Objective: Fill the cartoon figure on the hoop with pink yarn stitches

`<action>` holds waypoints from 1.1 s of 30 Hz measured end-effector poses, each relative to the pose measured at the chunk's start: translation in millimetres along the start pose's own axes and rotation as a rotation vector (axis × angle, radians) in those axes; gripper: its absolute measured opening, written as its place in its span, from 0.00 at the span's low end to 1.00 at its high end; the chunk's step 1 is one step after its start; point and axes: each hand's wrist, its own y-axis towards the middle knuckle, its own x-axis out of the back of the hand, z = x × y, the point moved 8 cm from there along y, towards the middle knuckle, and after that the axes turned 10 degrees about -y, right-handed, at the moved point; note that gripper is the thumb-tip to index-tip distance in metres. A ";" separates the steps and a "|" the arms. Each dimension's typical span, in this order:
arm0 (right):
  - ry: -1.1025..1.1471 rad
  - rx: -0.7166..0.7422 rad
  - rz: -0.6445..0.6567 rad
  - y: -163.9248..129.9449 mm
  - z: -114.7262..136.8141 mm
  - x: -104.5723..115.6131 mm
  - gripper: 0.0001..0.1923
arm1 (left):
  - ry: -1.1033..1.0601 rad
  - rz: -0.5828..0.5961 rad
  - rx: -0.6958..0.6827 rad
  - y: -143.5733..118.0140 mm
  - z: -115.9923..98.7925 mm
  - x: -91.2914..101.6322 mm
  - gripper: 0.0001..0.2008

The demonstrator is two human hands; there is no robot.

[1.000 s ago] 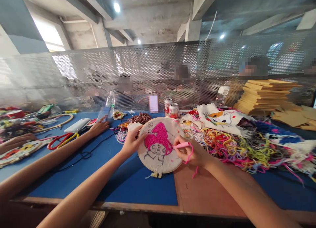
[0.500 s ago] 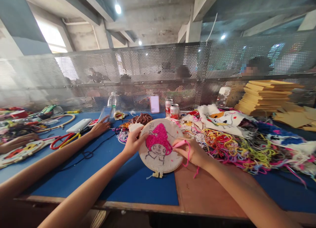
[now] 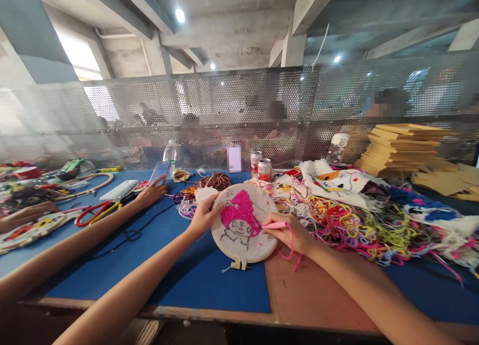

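Observation:
My left hand (image 3: pixel 202 216) grips the left rim of a round embroidery hoop (image 3: pixel 243 224), holding it tilted above the blue table (image 3: pixel 209 280). The hoop's cloth carries a pink tufted hood over a pencilled figure. My right hand (image 3: pixel 290 232) holds a pink punch needle (image 3: pixel 274 226) with its tip against the cloth at the right edge of the pink patch. Pink yarn (image 3: pixel 290 248) trails from the needle down below my right wrist.
A heap of tangled coloured yarn (image 3: pixel 352 220) and stitched cloths (image 3: pixel 337 178) lies right of the hoop. Two drink cans (image 3: pixel 261 166), a water bottle (image 3: pixel 168 158) and stacked yellow boards (image 3: pixel 404 145) stand at the back. Another person's arm (image 3: pixel 86 235) lies on the left, its hand near a white power bank (image 3: pixel 119 190).
My right hand has drawn the punch needle a little lower and flatter against the cloth. The hoop has stayed almost still in my left hand.

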 end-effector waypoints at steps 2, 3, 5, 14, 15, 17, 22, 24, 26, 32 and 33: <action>-0.017 0.000 0.019 -0.2 0.4 -4.9 0.02 | 0.003 -0.002 0.009 0.2 2.5 0.7 0.20; -0.024 0.012 0.030 0.1 2.0 -7.5 0.02 | 0.008 -0.002 0.014 0.3 3.6 1.0 0.20; -0.041 0.044 0.037 1.4 6.4 -11.1 0.03 | 0.019 0.001 0.018 0.4 4.7 1.4 0.21; -0.157 0.017 0.010 5.4 18.2 -9.0 0.05 | 0.048 0.005 -0.010 2.4 1.1 2.1 0.20; -0.161 0.014 0.012 5.3 19.2 -8.8 0.05 | 0.064 0.003 -0.012 2.5 0.9 2.3 0.19; -0.179 0.028 0.010 5.1 21.8 -7.8 0.05 | 0.092 -0.003 -0.019 2.5 0.6 2.8 0.18; -0.295 0.103 0.010 4.1 28.0 -7.0 0.04 | 0.144 0.000 -0.034 2.1 0.6 2.7 0.18; -0.331 0.105 -0.007 4.1 28.3 -5.9 0.04 | 0.164 0.001 -0.045 2.4 0.3 3.0 0.18; -0.332 0.094 -0.038 4.3 28.2 -4.0 0.05 | 0.193 -0.005 -0.054 2.7 -0.2 4.1 0.18; -0.235 0.041 -0.070 5.0 25.3 -1.9 0.05 | 0.261 -0.019 -0.038 3.1 -0.2 5.6 0.16; -0.228 0.030 -0.063 5.0 24.2 -2.0 0.05 | 0.266 -0.016 -0.037 3.1 -0.5 5.2 0.15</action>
